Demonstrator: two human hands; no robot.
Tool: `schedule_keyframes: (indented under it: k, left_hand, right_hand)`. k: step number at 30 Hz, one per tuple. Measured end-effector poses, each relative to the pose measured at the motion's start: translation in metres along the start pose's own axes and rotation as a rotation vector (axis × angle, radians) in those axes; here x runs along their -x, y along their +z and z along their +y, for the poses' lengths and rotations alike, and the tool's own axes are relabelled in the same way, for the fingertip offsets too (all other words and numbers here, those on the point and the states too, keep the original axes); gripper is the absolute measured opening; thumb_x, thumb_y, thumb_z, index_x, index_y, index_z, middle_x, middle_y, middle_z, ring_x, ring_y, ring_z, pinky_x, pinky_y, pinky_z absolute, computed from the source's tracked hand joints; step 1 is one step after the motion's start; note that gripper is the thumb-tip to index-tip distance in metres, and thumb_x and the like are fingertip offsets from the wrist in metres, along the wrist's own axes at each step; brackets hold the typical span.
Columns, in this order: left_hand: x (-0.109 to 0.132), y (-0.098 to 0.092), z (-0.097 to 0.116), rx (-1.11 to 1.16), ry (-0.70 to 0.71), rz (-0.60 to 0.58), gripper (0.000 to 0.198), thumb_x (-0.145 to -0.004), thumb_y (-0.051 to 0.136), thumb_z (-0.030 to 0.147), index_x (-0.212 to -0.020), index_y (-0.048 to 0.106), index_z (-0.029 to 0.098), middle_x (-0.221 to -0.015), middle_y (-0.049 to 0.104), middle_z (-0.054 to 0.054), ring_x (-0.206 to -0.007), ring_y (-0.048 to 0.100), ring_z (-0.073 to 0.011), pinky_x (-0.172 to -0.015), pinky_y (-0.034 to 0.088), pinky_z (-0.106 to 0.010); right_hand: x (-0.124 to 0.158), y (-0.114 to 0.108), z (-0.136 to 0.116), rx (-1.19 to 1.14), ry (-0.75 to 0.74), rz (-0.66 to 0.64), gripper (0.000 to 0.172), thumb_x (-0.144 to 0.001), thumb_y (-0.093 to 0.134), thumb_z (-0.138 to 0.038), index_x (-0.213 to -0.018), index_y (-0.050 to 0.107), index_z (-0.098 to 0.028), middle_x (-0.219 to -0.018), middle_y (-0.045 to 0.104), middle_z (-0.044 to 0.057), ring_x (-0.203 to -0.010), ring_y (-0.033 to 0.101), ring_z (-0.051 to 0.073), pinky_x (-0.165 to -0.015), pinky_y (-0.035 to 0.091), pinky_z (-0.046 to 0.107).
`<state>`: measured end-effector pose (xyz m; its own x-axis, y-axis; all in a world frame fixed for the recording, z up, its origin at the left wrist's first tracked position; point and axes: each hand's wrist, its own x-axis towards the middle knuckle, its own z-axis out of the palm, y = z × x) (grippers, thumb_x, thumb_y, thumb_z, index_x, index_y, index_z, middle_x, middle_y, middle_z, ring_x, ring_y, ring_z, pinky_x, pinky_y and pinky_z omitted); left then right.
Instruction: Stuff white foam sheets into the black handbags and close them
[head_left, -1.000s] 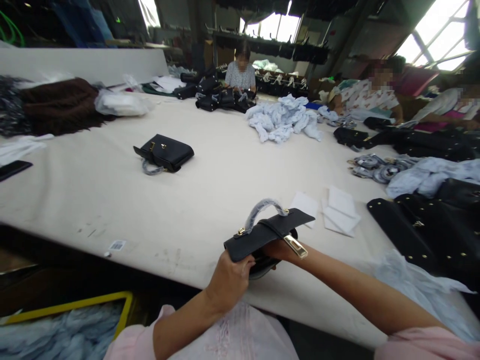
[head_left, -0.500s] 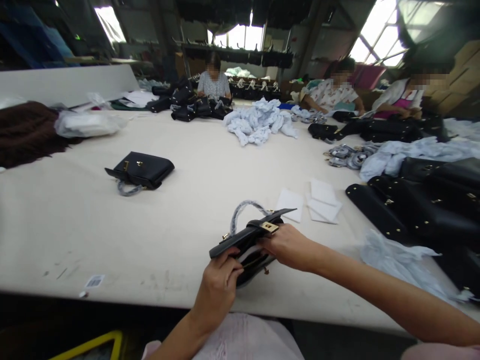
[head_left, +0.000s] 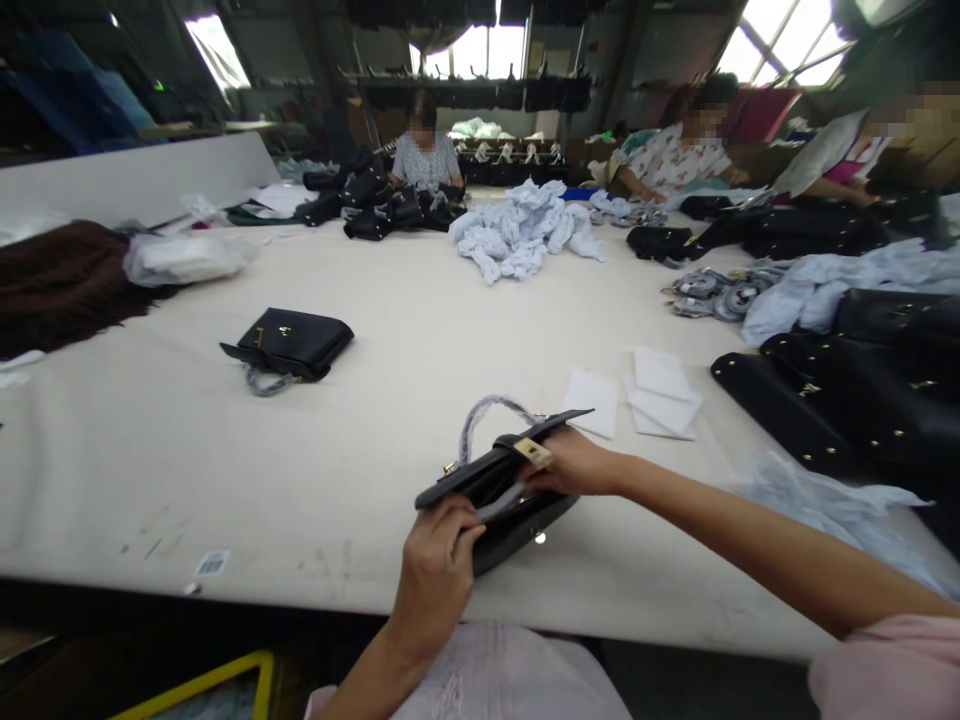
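A black handbag [head_left: 517, 535] with a gold clasp plate and a clear-wrapped handle stands at the table's near edge, its flap raised and mouth open. My left hand [head_left: 439, 550] is closed on the bag's left end, thumb and fingers at the mouth. From the right, my right hand [head_left: 574, 462] reaches under the flap into the opening, its fingers bent and partly hidden. At its fingertips a white sheet [head_left: 501, 503] shows inside the bag; the flap hides part of the grip.
Another black handbag [head_left: 296, 342] lies to the left. White flat pieces [head_left: 664, 390] lie beyond my right hand, black bags [head_left: 847, 400] and pale blue wrapping [head_left: 825, 510] to the right. Crumpled wrapping [head_left: 521, 235] lies farther back. Several people [head_left: 426, 155] sit across the table [head_left: 360, 470].
The right hand has shifted slightly within the bag's mouth, and the bag's front now stands wider from the flap. My left hand keeps its hold. The view has turned slightly.
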<state>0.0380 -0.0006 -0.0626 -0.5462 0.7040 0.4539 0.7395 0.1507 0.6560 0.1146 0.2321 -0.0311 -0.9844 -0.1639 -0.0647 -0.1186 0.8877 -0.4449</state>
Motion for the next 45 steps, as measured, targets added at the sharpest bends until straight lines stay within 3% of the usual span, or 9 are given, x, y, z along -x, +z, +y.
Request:
schedule_keyframes:
  k: [4, 13, 18, 21, 26, 30, 35, 38, 45]
  left_hand:
    - [-0.015, -0.005, -0.006, -0.028, -0.042, -0.011, 0.014, -0.085, 0.055, 0.009, -0.075, 0.058, 0.018, -0.086, 0.062, -0.004, -0.086, 0.059, -0.0204, -0.077, 0.051, -0.036]
    - [-0.041, 0.015, 0.019, -0.187, 0.158, -0.466, 0.030, -0.077, 0.066, 0.006, -0.103, 0.062, 0.020, -0.121, 0.061, -0.009, -0.108, 0.061, -0.0302, -0.092, 0.053, -0.050]
    - [-0.045, 0.036, 0.018, -0.130, 0.271, -0.318, 0.021, -0.082, 0.055, 0.001, -0.096, 0.063, 0.014, -0.111, 0.064, -0.012, -0.106, 0.061, -0.0269, -0.093, 0.054, -0.045]
    - [-0.039, 0.043, 0.014, -0.100, 0.304, -0.265, 0.019, -0.085, 0.048, 0.000, -0.089, 0.062, 0.012, -0.104, 0.065, -0.012, -0.102, 0.061, -0.0248, -0.091, 0.055, -0.042]
    - [-0.039, 0.042, 0.021, -0.219, 0.120, -0.422, 0.016, -0.087, 0.052, 0.006, -0.097, 0.063, 0.012, -0.113, 0.064, -0.014, -0.106, 0.060, -0.0286, -0.096, 0.051, -0.048]
    - [-0.056, 0.032, 0.027, -0.256, 0.049, -0.482, 0.015, -0.094, 0.049, 0.020, -0.089, 0.062, 0.015, -0.094, 0.067, -0.010, -0.093, 0.063, -0.0266, -0.085, 0.053, -0.043]
    - [-0.079, 0.039, 0.026, -0.160, -0.037, -0.466, 0.016, -0.092, 0.054, 0.020, -0.107, 0.060, 0.018, -0.099, 0.070, -0.007, -0.091, 0.067, -0.0229, -0.081, 0.051, -0.033]
    - [-0.090, 0.052, 0.026, -0.104, -0.019, -0.490, 0.014, -0.093, 0.051, 0.022, -0.099, 0.064, 0.019, -0.095, 0.072, -0.007, -0.087, 0.068, -0.0222, -0.079, 0.050, -0.031]
    - [-0.093, 0.064, 0.027, -0.044, -0.021, -0.565, 0.016, -0.091, 0.053, 0.024, -0.091, 0.068, 0.018, -0.084, 0.073, -0.006, -0.077, 0.069, -0.0204, -0.071, 0.049, -0.028]
  right_hand:
    - [0.015, -0.012, -0.008, -0.102, 0.030, -0.131, 0.020, -0.093, 0.054, -0.028, -0.095, 0.073, -0.021, -0.087, 0.074, 0.004, -0.074, 0.065, 0.016, -0.066, 0.043, 0.024]
    - [0.027, -0.010, -0.012, -0.292, 0.046, 0.122, 0.023, -0.091, 0.052, -0.014, -0.108, 0.068, -0.018, -0.104, 0.071, 0.006, -0.096, 0.064, 0.017, -0.086, 0.047, 0.027]
    - [0.043, -0.002, -0.016, 0.203, 0.118, 0.297, 0.019, -0.092, 0.054, -0.022, -0.082, 0.070, -0.016, -0.090, 0.067, 0.008, -0.086, 0.059, 0.020, -0.074, 0.046, 0.030]
    - [0.044, 0.003, -0.018, 0.298, 0.082, 0.249, 0.024, -0.092, 0.051, -0.015, -0.072, 0.066, -0.015, -0.083, 0.064, 0.008, -0.080, 0.056, 0.019, -0.067, 0.044, 0.028]
    - [0.019, 0.004, -0.001, 0.045, 0.089, 0.177, 0.016, -0.078, 0.058, -0.004, -0.076, 0.071, -0.013, -0.081, 0.069, 0.010, -0.077, 0.060, 0.020, -0.070, 0.047, 0.029]
    - [0.008, -0.009, 0.018, -0.126, 0.022, 0.166, 0.013, -0.078, 0.064, -0.010, -0.074, 0.074, -0.017, -0.079, 0.068, 0.005, -0.073, 0.062, 0.016, -0.069, 0.048, 0.027]
    - [0.028, -0.004, 0.034, -0.337, 0.254, 0.554, 0.021, -0.085, 0.055, -0.015, -0.092, 0.075, -0.019, -0.087, 0.066, 0.005, -0.078, 0.062, 0.015, -0.071, 0.050, 0.027]
    - [0.043, 0.011, 0.029, -0.439, 0.383, 0.697, 0.020, -0.086, 0.057, -0.020, -0.095, 0.074, -0.022, -0.088, 0.063, 0.004, -0.078, 0.060, 0.015, -0.070, 0.050, 0.028]
    - [0.058, 0.018, -0.002, -0.262, 0.417, 0.594, 0.028, -0.079, 0.059, -0.006, -0.101, 0.072, -0.019, -0.122, 0.049, 0.010, -0.093, 0.058, 0.018, -0.087, 0.050, 0.035]
